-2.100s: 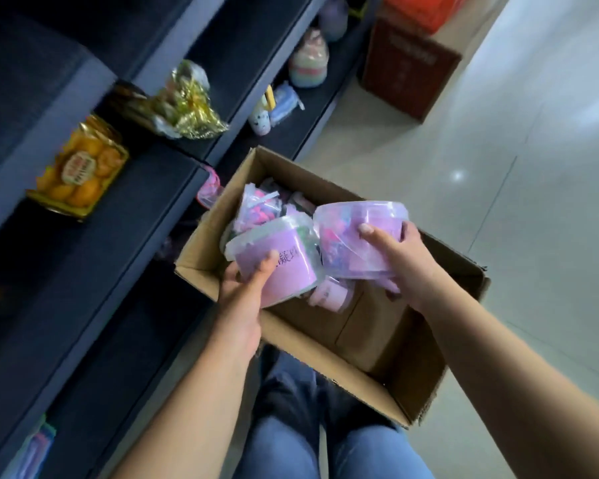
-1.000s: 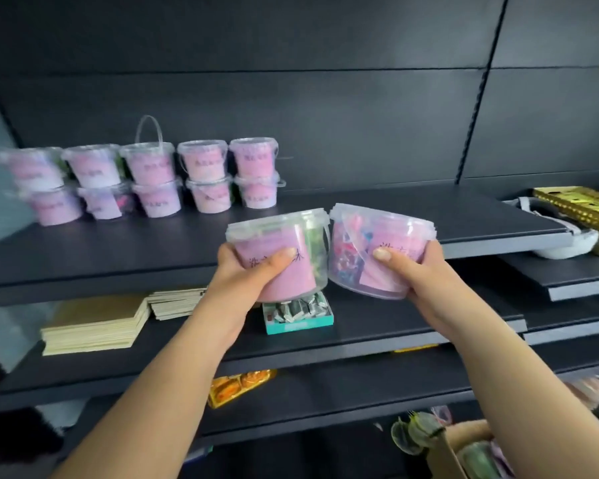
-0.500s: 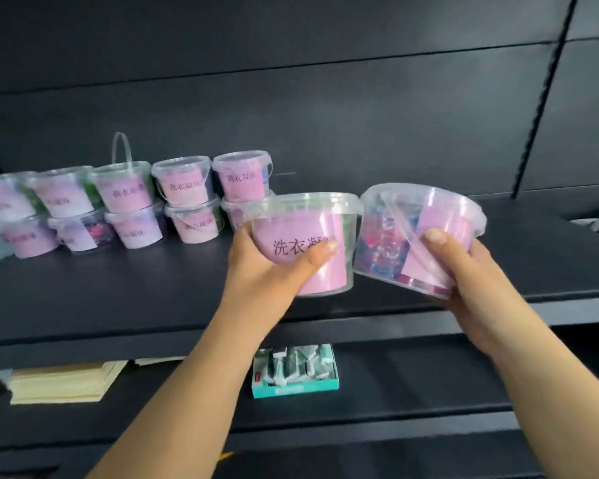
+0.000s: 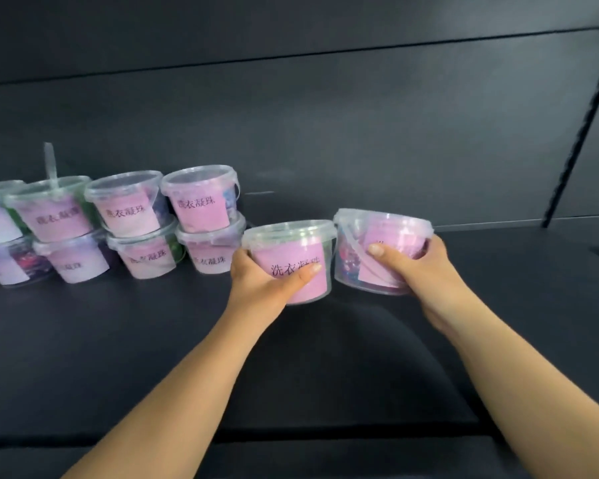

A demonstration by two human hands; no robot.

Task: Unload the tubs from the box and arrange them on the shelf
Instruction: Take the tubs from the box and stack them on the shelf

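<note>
My left hand (image 4: pixel 263 288) grips a clear tub with a pink label (image 4: pixel 291 254), held upright just above the black shelf (image 4: pixel 118 340). My right hand (image 4: pixel 415 267) grips a second clear tub (image 4: pixel 381 233), tilted slightly, right beside the first. To their left, several matching tubs (image 4: pixel 201 202) stand on the shelf in a row, stacked two high. The left-hand tub is close to the rightmost stack, with a small gap. The box is out of view.
The shelf's dark back panel (image 4: pixel 360 133) rises behind the tubs. A vertical slotted upright (image 4: pixel 581 133) runs at the right. One tub at the left has its handle (image 4: pixel 49 164) standing up. The shelf's front edge (image 4: pixel 291 435) crosses the bottom.
Both hands lifted the two tubs from the box to the upper shelf, then moved them forward and down toward the shelf surface, right of the stacked row. The view swung up and closer.
</note>
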